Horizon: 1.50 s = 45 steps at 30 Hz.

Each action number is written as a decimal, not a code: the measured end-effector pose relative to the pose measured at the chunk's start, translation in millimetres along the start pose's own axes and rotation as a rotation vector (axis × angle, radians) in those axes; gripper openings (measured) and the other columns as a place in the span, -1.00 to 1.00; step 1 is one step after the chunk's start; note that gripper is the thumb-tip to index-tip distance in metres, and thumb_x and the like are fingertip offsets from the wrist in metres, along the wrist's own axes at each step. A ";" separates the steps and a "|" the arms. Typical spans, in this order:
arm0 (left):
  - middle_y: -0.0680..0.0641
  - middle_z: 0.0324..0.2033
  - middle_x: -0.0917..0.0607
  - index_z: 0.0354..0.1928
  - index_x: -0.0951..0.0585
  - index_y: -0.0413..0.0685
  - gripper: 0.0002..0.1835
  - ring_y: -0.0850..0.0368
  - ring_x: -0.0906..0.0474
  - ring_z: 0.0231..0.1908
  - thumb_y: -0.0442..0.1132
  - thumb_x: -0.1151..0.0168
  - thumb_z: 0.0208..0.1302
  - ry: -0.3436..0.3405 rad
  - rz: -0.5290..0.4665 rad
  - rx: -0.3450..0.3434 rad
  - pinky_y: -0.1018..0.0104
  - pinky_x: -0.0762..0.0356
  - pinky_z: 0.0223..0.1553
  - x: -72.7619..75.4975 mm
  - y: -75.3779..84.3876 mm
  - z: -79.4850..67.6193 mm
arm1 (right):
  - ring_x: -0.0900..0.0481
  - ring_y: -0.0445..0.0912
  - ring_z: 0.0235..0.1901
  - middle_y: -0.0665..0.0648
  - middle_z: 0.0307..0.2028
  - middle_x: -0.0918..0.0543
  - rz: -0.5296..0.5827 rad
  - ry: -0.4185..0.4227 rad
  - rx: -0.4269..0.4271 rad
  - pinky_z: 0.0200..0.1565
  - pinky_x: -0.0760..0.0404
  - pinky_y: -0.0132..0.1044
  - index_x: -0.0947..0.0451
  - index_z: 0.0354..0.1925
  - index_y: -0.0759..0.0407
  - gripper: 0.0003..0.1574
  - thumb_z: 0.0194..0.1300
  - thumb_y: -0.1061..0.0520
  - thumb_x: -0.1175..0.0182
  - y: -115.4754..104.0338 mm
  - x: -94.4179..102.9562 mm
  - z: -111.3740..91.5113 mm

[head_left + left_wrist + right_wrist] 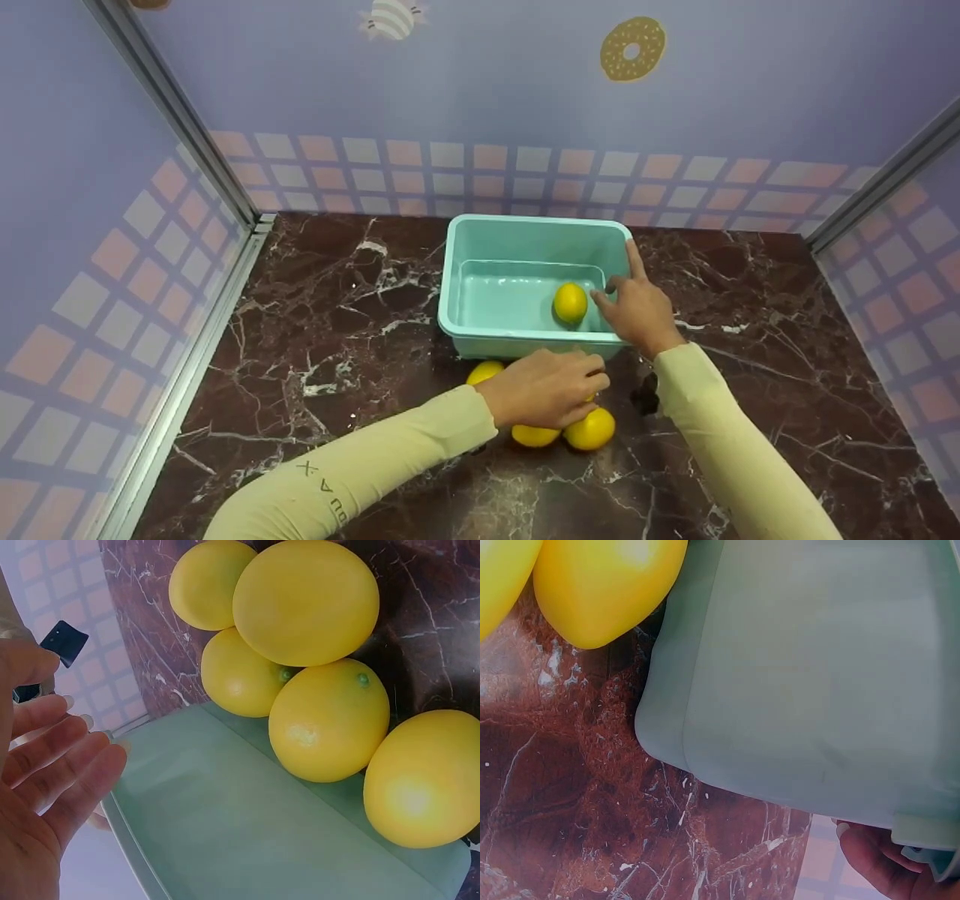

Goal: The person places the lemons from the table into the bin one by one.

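A light green plastic basin (517, 332) stands on the table with one lemon (570, 303) inside. My right hand (643, 311) grips its right rim, thumb on the inner side; some of its fingers (877, 859) show by the rim in the right wrist view. Over several lemons in front of the basin hovers my left hand (546, 386), covering part of them. The left wrist view shows that hand (56, 772) with fingers extended and nothing in them. A lemon (589, 430) and another lemon (485, 372) peek out around it. Clustered lemons (330, 724) lie against the basin's front wall.
The dark red marbled table (330, 330) extends to both sides of the basin. A patterned back wall (420, 172) rises close behind it. Side panels with metal edging (187, 390) bound the table.
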<state>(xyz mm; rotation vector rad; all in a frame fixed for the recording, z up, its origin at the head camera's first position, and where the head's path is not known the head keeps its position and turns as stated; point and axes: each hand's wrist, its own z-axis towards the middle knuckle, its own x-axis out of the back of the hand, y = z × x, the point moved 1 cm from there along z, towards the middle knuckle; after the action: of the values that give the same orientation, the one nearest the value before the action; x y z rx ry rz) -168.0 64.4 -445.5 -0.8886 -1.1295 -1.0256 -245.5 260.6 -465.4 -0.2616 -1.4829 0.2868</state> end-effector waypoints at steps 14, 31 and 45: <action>0.11 -0.27 -0.51 -0.17 -0.55 0.10 -0.83 0.24 -0.46 -0.35 -0.03 -0.05 0.37 -0.024 0.020 -0.011 0.44 -0.49 -0.49 -5.9 4.7 3.4 | -0.62 0.20 -0.32 0.20 0.54 0.15 0.022 0.010 0.001 -0.23 -0.57 0.12 -0.62 -0.08 0.31 -0.46 0.36 -0.14 -0.12 -0.6 0.8 -0.5; 0.09 -0.21 -0.52 -0.10 -0.56 0.08 -0.78 0.24 -0.48 -0.30 -0.01 -0.06 0.38 -0.046 -0.012 -0.047 0.44 -0.50 -0.43 -12.2 10.3 6.1 | -0.63 0.19 -0.29 0.18 0.55 0.16 0.023 -0.006 -0.019 -0.19 -0.58 0.12 -0.62 -0.06 0.31 -0.44 0.36 -0.16 -0.11 -0.5 0.4 0.4; 0.08 -0.19 -0.53 -0.10 -0.56 0.06 -0.79 0.23 -0.49 -0.30 -0.04 -0.08 0.35 -0.043 -0.039 -0.066 0.43 -0.53 -0.39 -17.7 14.8 8.7 | -0.62 0.22 -0.34 0.19 0.54 0.16 0.015 0.003 -0.006 -0.25 -0.56 0.13 -0.62 -0.08 0.30 -0.47 0.35 -0.15 -0.12 -0.5 0.2 -0.3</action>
<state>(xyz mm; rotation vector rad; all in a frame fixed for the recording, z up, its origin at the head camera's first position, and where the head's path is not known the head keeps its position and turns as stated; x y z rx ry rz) -158.2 80.2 -461.7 -0.9485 -1.1586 -1.0853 -245.2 260.2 -465.1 -0.2780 -1.4791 0.2937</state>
